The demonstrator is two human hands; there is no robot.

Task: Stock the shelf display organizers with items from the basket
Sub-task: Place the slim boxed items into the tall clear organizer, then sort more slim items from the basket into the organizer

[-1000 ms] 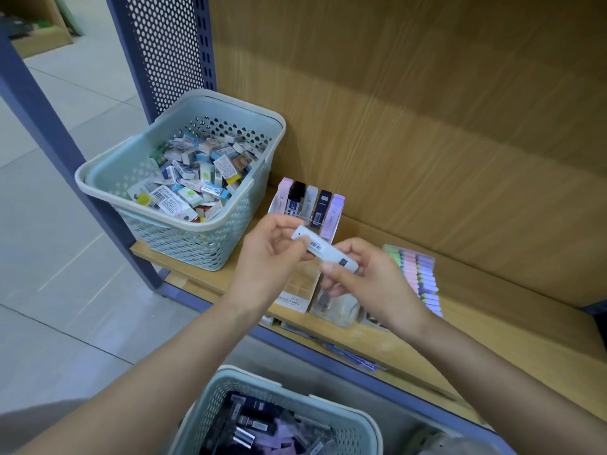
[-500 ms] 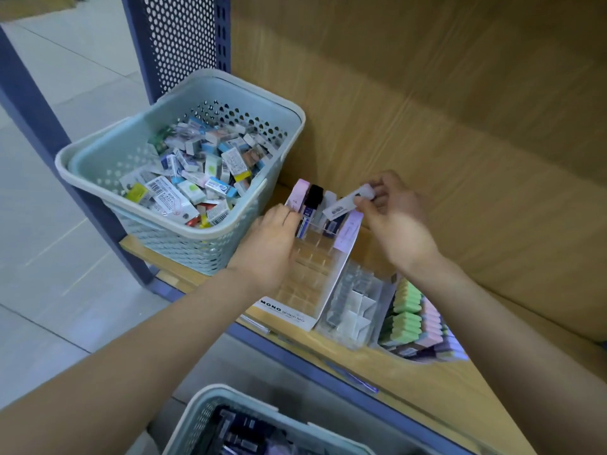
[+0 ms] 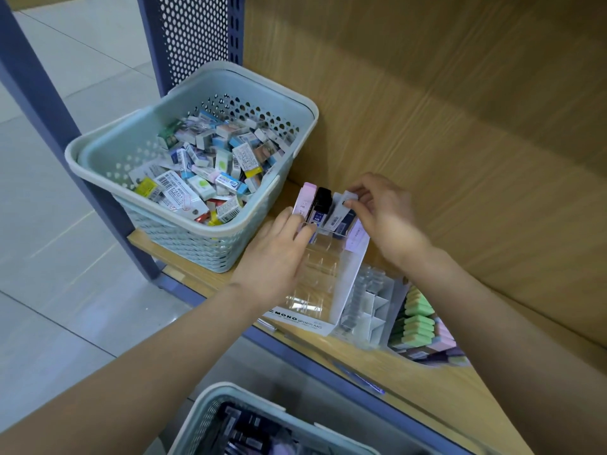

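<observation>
White lead case [image 3: 342, 208], held above the row half a second ago, is now set into the back row of the clear organizer [image 3: 315, 284] on the shelf [image 3: 427, 372], its top pinched by the fingers of the right hand [image 3: 384, 218], the left hand [image 3: 279, 254] laid straight-fingered alongside; placement is judged nearly done.

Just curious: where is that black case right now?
Head view, centre: the black case stands in the back row of the organizer, between the pink case on its left and the white case the right hand pinches.
</observation>
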